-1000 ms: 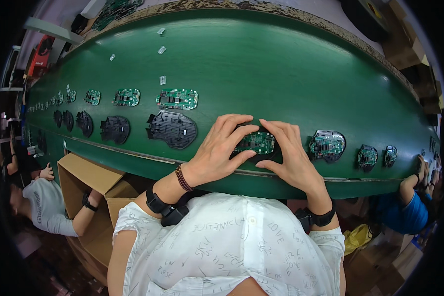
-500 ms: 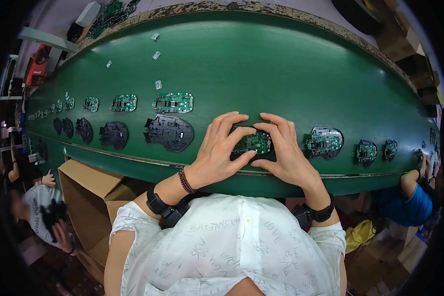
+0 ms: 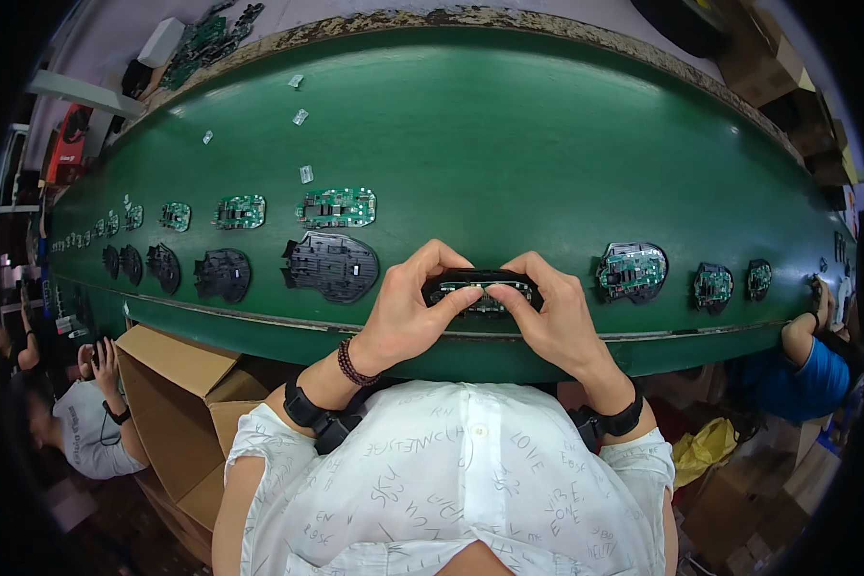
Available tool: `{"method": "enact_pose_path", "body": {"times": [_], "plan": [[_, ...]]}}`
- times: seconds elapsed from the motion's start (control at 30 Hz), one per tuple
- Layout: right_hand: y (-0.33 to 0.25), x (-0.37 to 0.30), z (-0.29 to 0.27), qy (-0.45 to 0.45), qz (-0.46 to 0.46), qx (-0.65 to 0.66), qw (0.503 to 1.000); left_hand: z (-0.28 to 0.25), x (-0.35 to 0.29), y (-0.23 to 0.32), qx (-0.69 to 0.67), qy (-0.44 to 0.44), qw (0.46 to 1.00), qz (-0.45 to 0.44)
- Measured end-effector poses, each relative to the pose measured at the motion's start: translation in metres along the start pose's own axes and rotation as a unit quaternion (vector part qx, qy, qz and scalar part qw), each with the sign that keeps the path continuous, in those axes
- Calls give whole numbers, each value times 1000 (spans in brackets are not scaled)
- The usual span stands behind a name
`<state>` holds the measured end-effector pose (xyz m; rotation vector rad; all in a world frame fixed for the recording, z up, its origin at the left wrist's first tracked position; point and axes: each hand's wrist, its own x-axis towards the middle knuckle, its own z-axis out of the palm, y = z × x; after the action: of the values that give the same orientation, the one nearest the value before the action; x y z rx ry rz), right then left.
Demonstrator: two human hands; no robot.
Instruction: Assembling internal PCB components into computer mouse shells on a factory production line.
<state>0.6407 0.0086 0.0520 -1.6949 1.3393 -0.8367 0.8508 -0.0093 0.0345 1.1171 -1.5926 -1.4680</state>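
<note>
Between my two hands is a black mouse base [image 3: 480, 276] with a green circuit board [image 3: 490, 300] in it, tipped up so that it shows nearly edge-on. My left hand [image 3: 408, 309] grips its left side, the thumb pressing on the board. Its right side is held by my right hand [image 3: 557, 312], that thumb also on the board, close to the other. To the left lie a bare black mouse base [image 3: 331, 268] and, behind it, a loose green circuit board [image 3: 337, 207]. Right of my hands rests a base with its board fitted [image 3: 632, 272].
More loose boards [image 3: 240, 212] and black bases [image 3: 223, 276] run leftward in two rows along the green table [image 3: 547, 125]. Further fitted bases [image 3: 713, 286] lie to the right. Small clear plastic pieces [image 3: 306, 174] are scattered behind. An open cardboard box [image 3: 178, 360] stands front left; co-workers sit at both sides.
The base and board have been tilted from lying nearly flat to almost edge-on. Both my thumbs have moved inward onto the board. A co-worker on the left has raised their hands.
</note>
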Motion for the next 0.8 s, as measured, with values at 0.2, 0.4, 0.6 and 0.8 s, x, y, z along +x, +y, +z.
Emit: {"method": "enact_pose_path", "body": {"times": [0.2,0.4,0.6,0.8], "plan": [[2,3,6,35,-49,64,996,-7,0,10,-4,-4,1000,-3],[-2,8,7,7,-160,53,986,-12,-5,17,84,24,988,130],[-5,11,14,38,-122,37,991,-13,-2,16,85,38,989,114],[5,17,13,11,-18,112,993,-19,9,16,-81,-8,996,-45]]}}
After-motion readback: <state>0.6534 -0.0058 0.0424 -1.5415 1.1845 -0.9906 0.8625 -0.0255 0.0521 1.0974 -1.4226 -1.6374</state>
